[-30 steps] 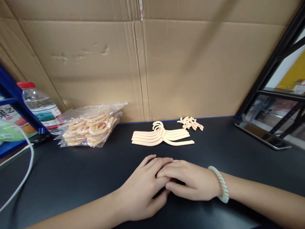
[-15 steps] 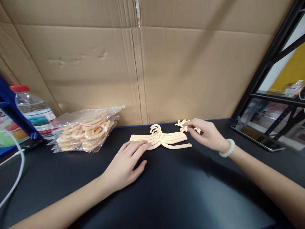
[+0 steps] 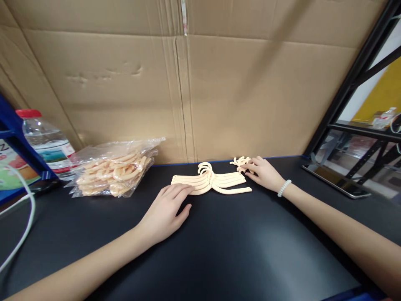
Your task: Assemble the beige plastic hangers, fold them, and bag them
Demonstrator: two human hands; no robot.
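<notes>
A stack of cream plastic hangers (image 3: 216, 180) lies on the black table (image 3: 238, 251) near the cardboard wall. My left hand (image 3: 167, 211) rests flat on the table, fingers stretched out, fingertips touching the left end of the hanger stack. My right hand (image 3: 263, 172), with a white coil band on the wrist, lies over a small pile of cream clips (image 3: 239, 161) behind the stack's right end. Its fingers rest on the clips; whether they grip one is not visible.
A clear bag of more hangers (image 3: 114, 169) lies at the left. A water bottle (image 3: 46, 140) stands by a blue shelf, with a white cable (image 3: 23, 225) in front. A tablet (image 3: 336, 180) lies at the right beside a black rack. Cardboard (image 3: 188, 92) walls the back.
Both hands left their clasp at the table's front. The left hand reached the hanger stack's left end; the right hand went to the clip pile and has now lowered onto it.
</notes>
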